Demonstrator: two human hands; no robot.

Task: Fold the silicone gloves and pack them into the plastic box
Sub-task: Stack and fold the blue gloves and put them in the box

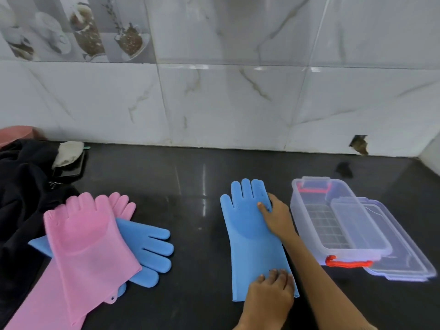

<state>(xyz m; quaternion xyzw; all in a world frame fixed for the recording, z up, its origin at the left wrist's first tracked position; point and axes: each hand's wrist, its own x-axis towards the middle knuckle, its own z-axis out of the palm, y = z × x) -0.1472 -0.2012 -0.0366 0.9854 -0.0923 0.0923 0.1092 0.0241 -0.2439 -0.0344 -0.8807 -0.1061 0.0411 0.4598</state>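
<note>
- Silicone gloves, four in all, lie on the dark counter (190, 234); none is folded and none is in the box, so I judge the task to be at its very start.
- One blue glove (250, 234) lies flat and full length at about 5 o'clock from the middle of the view, fingers pointing to 12 o'clock, cuff toward the person.
- The right hand (277, 219) rests flat on the glove's 3 o'clock edge near the palm, fingers spread, pressing rather than gripping.
- The left hand (270, 295) presses on the cuff at the glove's 6 o'clock end, fingers together and laid down, not clamped round anything.
- Both hands seem to be smoothing this glove for its first fold; that is a guess from their placement.
- At 8 o'clock lies a heap still to be dealt with: a pink glove (88, 246) on top, a second pink glove (121, 203) peeping out behind it, and another blue glove (152, 248) under them, fingers pointing to 3 o'clock.
- The plastic box (309, 215) stands open and without gloves at 3 o'clock, just beside the right hand, with its lid (404, 258) lying partly under it on the far side.
- A dark cloth (21, 198) sits at 9 o'clock, no part of the job.
- Left to do: fold all four gloves and pack them.
</note>
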